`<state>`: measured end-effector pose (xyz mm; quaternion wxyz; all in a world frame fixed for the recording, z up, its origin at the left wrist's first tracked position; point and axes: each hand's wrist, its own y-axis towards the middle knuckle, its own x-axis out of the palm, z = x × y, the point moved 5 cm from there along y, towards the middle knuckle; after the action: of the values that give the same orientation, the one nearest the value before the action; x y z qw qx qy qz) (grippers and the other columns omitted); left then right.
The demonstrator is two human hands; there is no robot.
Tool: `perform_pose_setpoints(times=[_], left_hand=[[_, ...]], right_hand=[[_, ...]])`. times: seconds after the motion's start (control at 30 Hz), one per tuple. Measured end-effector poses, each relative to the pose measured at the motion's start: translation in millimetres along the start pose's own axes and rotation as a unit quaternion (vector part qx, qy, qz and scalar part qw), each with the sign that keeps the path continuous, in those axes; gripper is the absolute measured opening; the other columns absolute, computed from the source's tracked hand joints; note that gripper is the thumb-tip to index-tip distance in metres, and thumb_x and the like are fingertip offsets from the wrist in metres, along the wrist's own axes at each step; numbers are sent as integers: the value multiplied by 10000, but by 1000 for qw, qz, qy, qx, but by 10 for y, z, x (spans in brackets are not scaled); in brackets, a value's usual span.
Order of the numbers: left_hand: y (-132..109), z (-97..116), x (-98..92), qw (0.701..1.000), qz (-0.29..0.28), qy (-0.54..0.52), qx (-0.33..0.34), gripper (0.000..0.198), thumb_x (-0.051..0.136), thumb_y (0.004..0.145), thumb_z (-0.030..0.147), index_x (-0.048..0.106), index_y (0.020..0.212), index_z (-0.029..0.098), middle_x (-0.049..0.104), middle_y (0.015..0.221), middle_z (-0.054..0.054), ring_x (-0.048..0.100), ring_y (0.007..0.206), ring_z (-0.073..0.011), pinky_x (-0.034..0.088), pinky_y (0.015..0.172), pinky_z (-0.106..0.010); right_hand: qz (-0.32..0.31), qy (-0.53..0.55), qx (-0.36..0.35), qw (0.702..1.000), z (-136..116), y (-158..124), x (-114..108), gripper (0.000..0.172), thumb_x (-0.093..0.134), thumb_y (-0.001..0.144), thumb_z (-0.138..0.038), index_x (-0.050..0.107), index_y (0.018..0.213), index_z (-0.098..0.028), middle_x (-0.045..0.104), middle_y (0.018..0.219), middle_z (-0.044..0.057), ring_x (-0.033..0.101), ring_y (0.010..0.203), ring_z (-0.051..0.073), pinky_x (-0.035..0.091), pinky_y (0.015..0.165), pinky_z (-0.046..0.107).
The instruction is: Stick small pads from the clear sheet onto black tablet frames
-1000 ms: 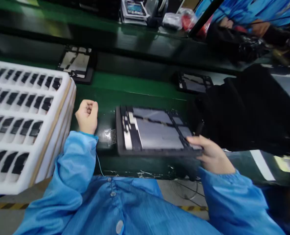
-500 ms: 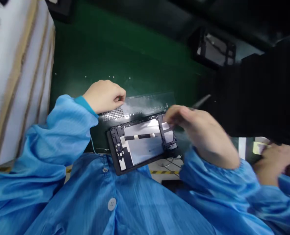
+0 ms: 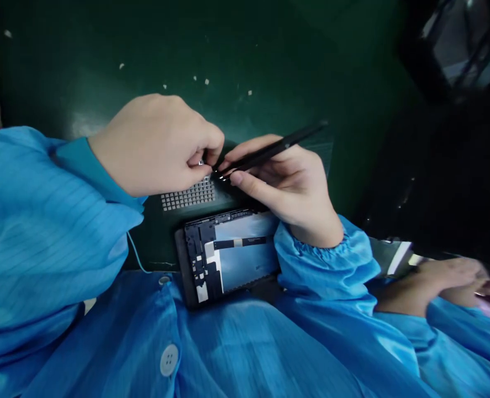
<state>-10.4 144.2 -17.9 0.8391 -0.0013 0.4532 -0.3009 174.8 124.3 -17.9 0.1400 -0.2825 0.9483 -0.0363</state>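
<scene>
My left hand [image 3: 157,146] is closed in a pinch at the upper edge of a clear sheet of small grey square pads [image 3: 189,196], and its fingers hide part of the sheet. My right hand [image 3: 294,182] grips black tweezers [image 3: 278,148], their tips down against my left fingertips. Whether a pad sits between the tips cannot be made out. Just below both hands lies an opened phone body [image 3: 245,265] with a silvery inside and a black flex strip, resting on a dark holder [image 3: 183,271]. My right wrist covers its right end.
Several tiny white bits [image 3: 207,82] lie scattered on the green table mat [image 3: 290,66]. A dark framed part [image 3: 456,50] stands at the upper right, beside a large black area. At the lower right a co-worker's hand [image 3: 443,279] shows.
My right hand has moved left from the phone's right end to my left fingers, and the tweezers now show clearly. The view has come closer to the sheet.
</scene>
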Motion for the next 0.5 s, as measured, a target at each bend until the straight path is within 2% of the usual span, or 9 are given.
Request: perform_pose_setpoints(times=[0.13,0.27,0.33,0.5], left_hand=[[-3,6,8,999,-9,35,0,183,698,883,179,822,926,51,528,728,52,762,1206,-303,538,966,-316],[-13,10,4,997,-9,78,10,241,674,907,232,808,945,35,561,758,63,749,1292,-346,556,1004,-346],[-13,21,4,995,-11,102,13,317,628,935,283,784,942,7,577,783,72,745,1305,-355,556,1033,-378],[-2,22,31,989,-41,143,1,486,458,1013,370,780,1025,7,607,834,60,751,1270,-329,525,1123,-562]], right_hand=[[6,2,21,1000,29,8,14,343,891,929,-542,797,1110,-265,814,1101,-14,818,1063,214,722,1016,450],[-12,-3,26,1000,11,8,11,329,888,935,-535,799,1101,-265,813,1086,-18,823,1069,213,723,1014,448],[-19,0,21,1000,-1,0,14,332,881,944,-530,792,1118,-262,811,1087,-21,826,1079,208,720,1021,438],[-21,4,28,999,13,45,18,374,915,898,-533,787,1093,-241,801,1056,-12,823,1076,204,702,1009,403]])
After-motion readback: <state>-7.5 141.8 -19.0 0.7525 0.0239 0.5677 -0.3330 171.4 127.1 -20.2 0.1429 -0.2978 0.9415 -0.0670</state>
